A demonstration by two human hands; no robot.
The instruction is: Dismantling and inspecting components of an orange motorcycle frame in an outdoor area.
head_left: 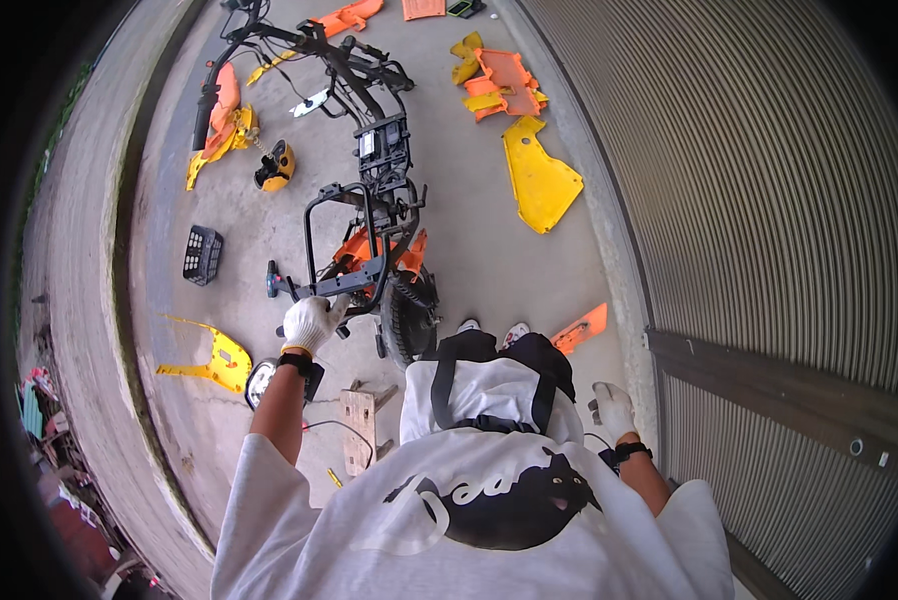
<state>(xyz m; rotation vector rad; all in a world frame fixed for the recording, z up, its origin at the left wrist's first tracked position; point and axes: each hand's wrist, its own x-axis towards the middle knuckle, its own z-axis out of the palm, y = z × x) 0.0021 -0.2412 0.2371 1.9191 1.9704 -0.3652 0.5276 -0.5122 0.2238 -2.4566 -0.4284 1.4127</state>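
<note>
Scooter frame [383,160] stands upper centre, the left hand [312,325] partly curled at its rear, grip unclear, while the right hand [614,410], lower right, hangs half-open, empty.

The scooter frame [384,145] stands on the concrete floor [469,270] before the person [489,400], rear wheel [403,325] nearest. The left hand [312,325] is at the frame's rear end. A basket [203,255] lies left of the frame; a body panel [541,180] lies right of it, toward the corrugated wall [769,150]. A wooden stool [357,420] is left of the person.
</note>
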